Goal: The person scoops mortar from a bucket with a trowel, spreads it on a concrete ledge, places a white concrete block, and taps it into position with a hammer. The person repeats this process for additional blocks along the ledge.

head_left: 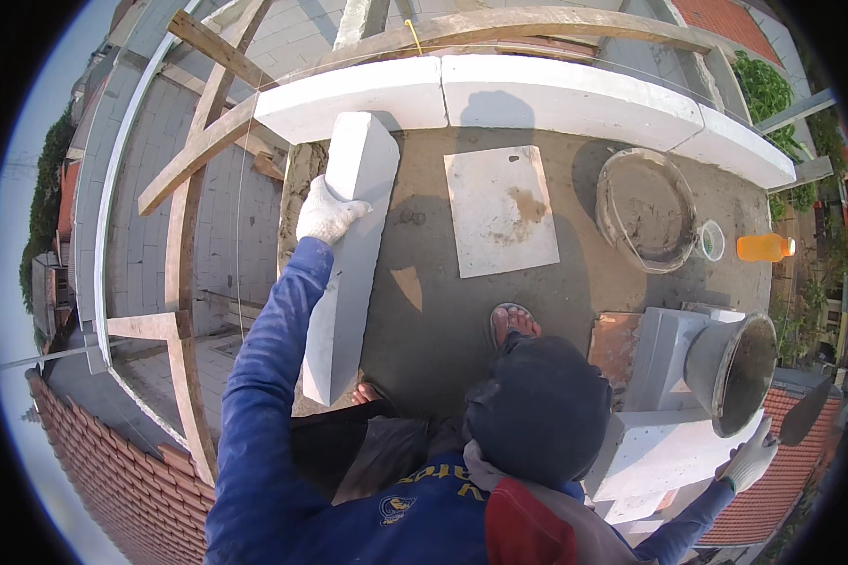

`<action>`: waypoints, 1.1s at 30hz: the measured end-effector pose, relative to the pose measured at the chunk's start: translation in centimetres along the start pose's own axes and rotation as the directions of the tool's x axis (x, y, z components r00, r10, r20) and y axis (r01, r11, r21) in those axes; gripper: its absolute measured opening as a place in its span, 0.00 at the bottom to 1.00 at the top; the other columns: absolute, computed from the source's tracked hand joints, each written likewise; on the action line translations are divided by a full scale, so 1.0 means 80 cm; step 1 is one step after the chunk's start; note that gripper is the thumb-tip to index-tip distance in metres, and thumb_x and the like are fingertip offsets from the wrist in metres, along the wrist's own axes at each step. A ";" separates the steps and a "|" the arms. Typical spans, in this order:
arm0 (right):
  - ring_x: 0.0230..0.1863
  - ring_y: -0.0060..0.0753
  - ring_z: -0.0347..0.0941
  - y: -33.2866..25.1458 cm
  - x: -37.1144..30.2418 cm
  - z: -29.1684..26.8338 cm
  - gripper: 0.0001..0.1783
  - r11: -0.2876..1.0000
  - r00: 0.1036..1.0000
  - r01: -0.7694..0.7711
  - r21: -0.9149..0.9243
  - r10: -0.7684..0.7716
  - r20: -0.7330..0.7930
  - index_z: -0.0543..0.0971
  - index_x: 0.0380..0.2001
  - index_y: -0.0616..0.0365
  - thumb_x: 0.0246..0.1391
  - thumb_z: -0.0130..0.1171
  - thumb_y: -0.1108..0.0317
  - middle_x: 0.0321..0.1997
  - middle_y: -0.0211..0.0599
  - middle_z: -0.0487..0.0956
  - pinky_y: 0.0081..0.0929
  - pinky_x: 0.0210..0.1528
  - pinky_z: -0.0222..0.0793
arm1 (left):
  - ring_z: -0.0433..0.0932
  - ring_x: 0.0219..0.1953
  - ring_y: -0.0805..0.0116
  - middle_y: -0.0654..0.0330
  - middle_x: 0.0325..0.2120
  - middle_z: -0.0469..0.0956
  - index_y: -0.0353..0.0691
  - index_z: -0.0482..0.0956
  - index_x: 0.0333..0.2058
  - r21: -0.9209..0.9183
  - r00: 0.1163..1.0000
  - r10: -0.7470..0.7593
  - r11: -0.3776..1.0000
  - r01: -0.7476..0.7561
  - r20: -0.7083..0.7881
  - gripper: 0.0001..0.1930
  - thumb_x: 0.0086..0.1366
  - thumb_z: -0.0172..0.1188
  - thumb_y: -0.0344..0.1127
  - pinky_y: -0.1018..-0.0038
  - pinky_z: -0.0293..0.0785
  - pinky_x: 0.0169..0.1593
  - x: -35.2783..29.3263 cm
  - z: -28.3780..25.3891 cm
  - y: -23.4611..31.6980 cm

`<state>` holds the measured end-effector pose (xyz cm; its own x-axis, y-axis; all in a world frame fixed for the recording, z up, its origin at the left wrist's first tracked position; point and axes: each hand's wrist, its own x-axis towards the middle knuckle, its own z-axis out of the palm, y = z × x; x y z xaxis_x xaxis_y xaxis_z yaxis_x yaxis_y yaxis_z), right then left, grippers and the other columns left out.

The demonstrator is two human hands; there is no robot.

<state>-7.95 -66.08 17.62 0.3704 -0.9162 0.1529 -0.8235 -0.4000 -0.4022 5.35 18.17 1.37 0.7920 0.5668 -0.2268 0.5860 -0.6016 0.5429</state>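
Two white-gloved hands of yours are seen, well apart. Your left hand (332, 212) grips the long white block (347, 282) over its left edge, its thumb laid across the block and its fingertips hidden. The block lies along the left side of the floor (415, 348); its long axis runs away from you, the far end leaning slightly right and reaching the row of white blocks (565, 94), though contact cannot be told. Your right hand (750, 459), at lower right, is closed round the trowel (807, 412), whose blade points away from you and to the right, near the bucket (746, 372). Writing: yellow lettering, partly covered, and a round emblem (398, 509) mark your blue shirt (339, 539).
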 end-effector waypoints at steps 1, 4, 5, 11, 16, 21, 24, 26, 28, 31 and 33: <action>0.26 0.22 0.76 -0.027 -0.021 -0.010 0.32 0.968 0.993 0.100 0.232 -0.112 0.039 0.82 0.50 0.55 0.71 0.66 0.34 0.28 0.25 0.77 0.25 0.25 0.72 | 0.84 0.64 0.46 0.41 0.60 0.84 0.32 0.71 0.69 0.005 1.000 0.000 1.000 0.000 -0.001 0.53 0.47 0.86 0.51 0.58 0.79 0.68 -0.009 -0.014 0.001; 0.25 0.14 0.69 -0.111 -0.084 0.004 0.20 0.820 0.943 0.220 0.529 -0.317 0.098 0.82 0.51 0.56 0.76 0.66 0.49 0.35 0.26 0.80 0.20 0.23 0.63 | 0.83 0.64 0.49 0.41 0.61 0.83 0.28 0.66 0.73 -0.059 0.992 0.121 0.991 -0.120 0.025 0.60 0.47 0.88 0.49 0.59 0.78 0.69 -0.042 -0.036 0.012; 0.25 0.14 0.70 -0.156 -0.119 0.001 0.17 0.777 0.888 0.250 0.578 -0.422 0.183 0.82 0.51 0.56 0.78 0.65 0.53 0.36 0.27 0.82 0.19 0.23 0.64 | 0.82 0.64 0.50 0.42 0.61 0.82 0.28 0.66 0.74 -0.101 0.991 0.132 0.987 -0.128 0.030 0.60 0.47 0.88 0.48 0.59 0.77 0.70 -0.050 -0.040 0.004; 0.22 0.21 0.77 -0.272 -0.280 0.166 0.12 0.728 0.312 -0.178 0.662 -0.596 0.740 0.76 0.46 0.55 0.77 0.64 0.59 0.37 0.33 0.84 0.22 0.22 0.75 | 0.79 0.67 0.51 0.44 0.63 0.81 0.29 0.66 0.74 -0.382 0.958 0.285 0.889 -0.253 0.029 0.57 0.48 0.88 0.41 0.55 0.75 0.72 -0.123 -0.113 0.068; 0.22 0.21 0.75 -0.302 -0.322 0.157 0.14 0.761 0.227 -0.158 0.630 -0.593 0.773 0.77 0.47 0.54 0.80 0.59 0.53 0.34 0.30 0.80 0.23 0.23 0.75 | 0.82 0.64 0.52 0.45 0.60 0.82 0.32 0.68 0.72 -0.516 0.949 0.309 0.803 -0.297 -0.064 0.54 0.48 0.88 0.38 0.58 0.80 0.68 -0.165 -0.168 0.112; 0.26 0.19 0.74 -0.264 -0.236 0.174 0.18 0.728 0.360 0.012 0.685 -0.643 0.677 0.79 0.48 0.57 0.81 0.55 0.52 0.35 0.29 0.79 0.24 0.27 0.73 | 0.85 0.60 0.53 0.44 0.57 0.83 0.32 0.70 0.68 -0.434 0.769 0.525 0.636 -0.639 -0.364 0.51 0.49 0.88 0.42 0.60 0.83 0.64 -0.133 -0.150 0.195; 0.23 0.19 0.73 -0.248 -0.238 0.160 0.18 0.700 0.401 0.163 0.695 -0.691 0.601 0.79 0.47 0.57 0.82 0.53 0.52 0.33 0.28 0.78 0.24 0.25 0.72 | 0.86 0.57 0.53 0.45 0.56 0.83 0.30 0.70 0.67 -0.544 0.827 0.452 0.624 -0.561 -0.334 0.51 0.51 0.88 0.45 0.58 0.85 0.61 -0.127 -0.141 0.212; 0.23 0.19 0.73 -0.235 -0.228 0.153 0.19 0.702 0.425 0.252 0.666 -0.699 0.575 0.79 0.46 0.56 0.83 0.52 0.51 0.30 0.29 0.77 0.24 0.24 0.71 | 0.86 0.56 0.53 0.45 0.56 0.83 0.30 0.69 0.69 -0.490 0.774 0.490 0.600 -0.633 -0.400 0.52 0.51 0.89 0.46 0.57 0.86 0.60 -0.114 -0.123 0.229; 0.23 0.19 0.74 -0.225 -0.216 0.140 0.19 0.751 0.439 0.342 0.565 -0.659 0.611 0.79 0.45 0.56 0.83 0.52 0.51 0.29 0.29 0.76 0.24 0.25 0.71 | 0.86 0.56 0.52 0.45 0.57 0.83 0.31 0.69 0.70 -0.428 0.713 0.518 0.572 -0.700 -0.473 0.54 0.51 0.89 0.47 0.57 0.85 0.61 -0.101 -0.102 0.245; 0.32 0.44 0.85 -0.204 -0.182 0.147 0.17 0.572 0.434 0.729 0.376 -0.811 0.392 0.81 0.46 0.57 0.77 0.57 0.54 0.32 0.43 0.83 0.42 0.37 0.79 | 0.84 0.59 0.52 0.45 0.58 0.82 0.31 0.68 0.72 -0.468 0.723 0.504 0.552 -0.690 -0.472 0.56 0.51 0.90 0.48 0.56 0.82 0.65 -0.093 -0.070 0.264; 0.39 0.54 0.86 -0.211 -0.174 0.139 0.14 0.497 0.382 0.828 0.261 -0.839 0.387 0.81 0.47 0.56 0.73 0.61 0.56 0.36 0.48 0.86 0.50 0.43 0.80 | 0.84 0.59 0.52 0.45 0.58 0.82 0.31 0.68 0.72 -0.475 0.735 0.493 0.561 -0.678 -0.465 0.56 0.51 0.90 0.48 0.57 0.83 0.65 -0.091 -0.051 0.270</action>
<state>5.58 -46.31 12.23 0.9989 -0.0056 0.0472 0.0093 -0.9511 -0.3089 11.53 3.35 18.02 0.7914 0.3818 0.4774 -0.2892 -0.4541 0.8427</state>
